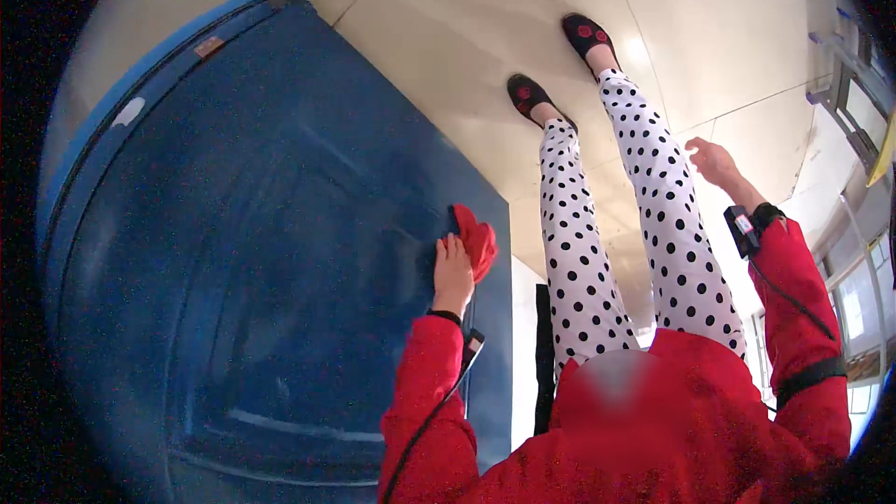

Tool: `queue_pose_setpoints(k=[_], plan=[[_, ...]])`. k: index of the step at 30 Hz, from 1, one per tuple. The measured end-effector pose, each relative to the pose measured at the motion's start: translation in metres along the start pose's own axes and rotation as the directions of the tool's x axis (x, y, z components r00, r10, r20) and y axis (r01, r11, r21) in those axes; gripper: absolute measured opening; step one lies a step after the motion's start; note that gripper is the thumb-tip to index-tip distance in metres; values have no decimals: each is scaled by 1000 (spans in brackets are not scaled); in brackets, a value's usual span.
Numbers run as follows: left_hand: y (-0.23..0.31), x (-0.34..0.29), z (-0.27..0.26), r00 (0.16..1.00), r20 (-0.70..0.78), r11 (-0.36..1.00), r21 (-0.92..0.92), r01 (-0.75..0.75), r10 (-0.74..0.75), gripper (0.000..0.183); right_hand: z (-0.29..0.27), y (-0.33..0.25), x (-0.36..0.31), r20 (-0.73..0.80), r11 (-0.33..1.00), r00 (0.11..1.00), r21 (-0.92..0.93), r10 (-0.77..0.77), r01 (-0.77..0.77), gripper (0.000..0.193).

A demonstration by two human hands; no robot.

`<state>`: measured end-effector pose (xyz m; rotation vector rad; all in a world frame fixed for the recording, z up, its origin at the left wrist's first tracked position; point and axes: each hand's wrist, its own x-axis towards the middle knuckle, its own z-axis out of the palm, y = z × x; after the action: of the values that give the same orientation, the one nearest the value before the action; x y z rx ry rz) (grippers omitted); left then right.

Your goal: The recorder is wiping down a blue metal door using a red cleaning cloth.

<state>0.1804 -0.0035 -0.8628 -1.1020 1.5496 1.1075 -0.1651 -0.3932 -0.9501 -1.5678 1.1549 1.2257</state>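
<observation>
While the left hand (454, 273) presses a crumpled red cloth (477, 241) flat against the blue door (271, 252), its grip lies closed over the cloth's lower edge, near the door's right border. The right hand (713, 164) hangs free in the air beside the polka-dot trousers (635, 224), fingers loosely spread and pinching nothing, well apart from the cloth. Dark shoes (527, 95) with red flowers stand on the pale tiled floor (467, 28).

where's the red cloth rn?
In the head view, the red cloth is under the left hand, pressed against the blue door near its right edge, left of the polka-dot trousers.
</observation>
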Motion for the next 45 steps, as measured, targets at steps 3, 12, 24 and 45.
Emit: queue_pose_setpoints(k=[3,12,24,45], plan=[[-37,17,-6,986,-140,995,-35,90,-94,44,-8,-16,5,-62,992,996,102,-69,75,24],[-36,22,-32,994,23,994,-22,106,-105,42,-10,15,6,-37,993,999,108,-33,37,29],[-81,33,-34,966,-211,988,7,154,-149,39,10,5,-3,3,996,1000,92,-3,2,26],[-7,38,-5,998,-29,997,70,-45,47,35,24,13,-11,23,967,1000,256,18,-23,23]])
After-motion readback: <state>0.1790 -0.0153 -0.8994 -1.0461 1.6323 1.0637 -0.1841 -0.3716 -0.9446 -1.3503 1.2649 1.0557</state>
